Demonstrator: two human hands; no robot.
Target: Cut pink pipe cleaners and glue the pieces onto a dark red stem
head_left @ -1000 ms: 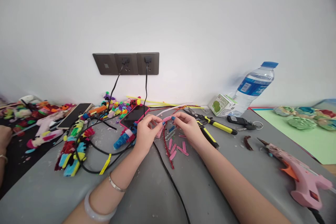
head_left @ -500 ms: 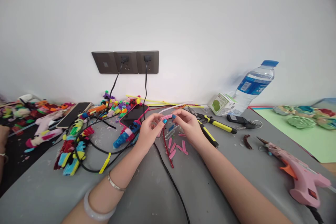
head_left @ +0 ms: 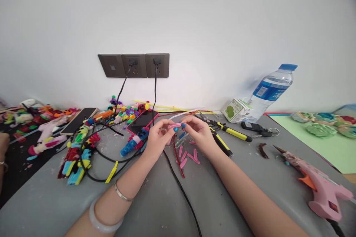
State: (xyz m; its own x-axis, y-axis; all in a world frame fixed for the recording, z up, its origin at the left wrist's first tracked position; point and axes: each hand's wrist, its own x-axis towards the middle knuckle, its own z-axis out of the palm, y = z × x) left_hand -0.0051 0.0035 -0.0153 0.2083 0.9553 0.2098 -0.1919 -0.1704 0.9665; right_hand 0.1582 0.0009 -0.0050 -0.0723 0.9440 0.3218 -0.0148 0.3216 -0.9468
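Observation:
Between my fingertips is a short fuzzy pink pipe cleaner piece [head_left: 174,125]. My left hand [head_left: 160,136] pinches it between thumb and fingers. At its right end, my right hand [head_left: 198,130] closes thumb and forefinger on the tip. Below the hands, several folded pink pipe cleaner pieces [head_left: 183,162] lie loose on the grey table. Beside them a red tinsel pipe cleaner [head_left: 178,157] runs towards me. Small clear and blue bits [head_left: 182,139] lie partly hidden behind my hands.
Yellow-handled pliers [head_left: 233,133] lie right of my hands. A pink glue gun [head_left: 319,189] rests at far right, near a water bottle [head_left: 271,90] and small box [head_left: 236,111]. Black cables [head_left: 180,189] cross the table. Colourful pipe cleaner figures [head_left: 76,159] and phones [head_left: 141,121] lie left; another person's hand [head_left: 3,146] shows at the edge.
My fingertips have shifted slightly on the pink piece, and less of it shows between them. Both hands stay in nearly the same place; the view has moved a little.

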